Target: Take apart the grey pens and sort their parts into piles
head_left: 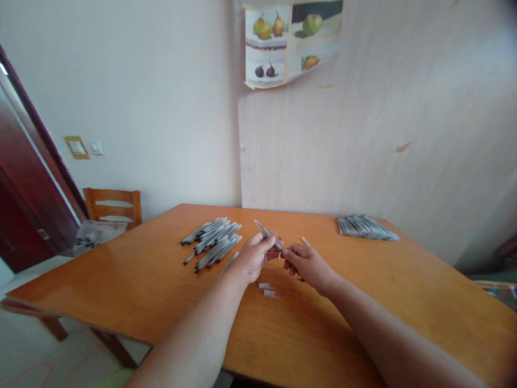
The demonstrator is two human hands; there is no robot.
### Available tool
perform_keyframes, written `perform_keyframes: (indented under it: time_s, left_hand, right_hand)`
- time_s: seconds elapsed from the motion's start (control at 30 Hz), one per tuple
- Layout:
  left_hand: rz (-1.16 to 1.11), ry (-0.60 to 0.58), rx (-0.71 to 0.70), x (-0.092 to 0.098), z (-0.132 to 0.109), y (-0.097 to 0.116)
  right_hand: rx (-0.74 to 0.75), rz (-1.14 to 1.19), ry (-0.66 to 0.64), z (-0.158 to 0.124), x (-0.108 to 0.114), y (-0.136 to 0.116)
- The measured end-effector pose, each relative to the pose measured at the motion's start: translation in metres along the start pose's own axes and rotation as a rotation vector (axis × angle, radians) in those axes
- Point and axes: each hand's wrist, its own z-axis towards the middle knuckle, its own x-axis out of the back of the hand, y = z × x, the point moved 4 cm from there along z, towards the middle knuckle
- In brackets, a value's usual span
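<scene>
My left hand (258, 256) is closed around a pen (263, 228) with a pale, see-through barrel, which slants up and left out of the fingers. Against the pen's lower end, the fingers of my right hand (305, 264) are pinched together; what sits between them is too small to make out. A whitish stick-like end (306, 242) shows behind my right hand, the rest of it hidden. Two small clear plastic pieces (269, 293) with thin points lie on the table just below my hands. Left of my left hand spreads a loose pile of grey pens (214, 240) with black ends.
The orange wooden table (194, 318) reaches back to the wall. At its far right lies a flat bundle of pens (365, 227), seemingly in clear wrap. A wooden chair (113, 196) and a clear plastic bag (100, 231) with dark pieces are beyond the left edge.
</scene>
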Motion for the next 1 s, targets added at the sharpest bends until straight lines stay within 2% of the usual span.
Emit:
perform_keyframes:
  time_s: [0.27,0.5,0.7,0.87,1.0]
  left_hand:
    - [0.065,0.08,-0.004,0.0047,0.0014,-0.0038]
    - [0.053,0.1,-0.012,0.0056,0.0024,-0.0017]
    - [0.068,0.109,-0.009,0.0059,0.0032,-0.0026]
    - [0.077,0.095,0.0,0.0056,0.0029,-0.0031]
    - [0.088,0.105,0.014,0.0045,0.0023,-0.0039]
  right_hand:
    - [0.074,-0.138,0.155,-0.0011,0.0045,-0.0042]
    - [0.001,-0.09,0.025,0.0,0.0003,-0.0032]
    - [0.028,-0.1,0.12,-0.0016,0.0028,-0.0049]
    - [0.005,-0.099,0.041,-0.0011,0.0018,-0.0054]
    - [0.017,-0.099,0.078,-0.0008,0.0033,-0.0059]
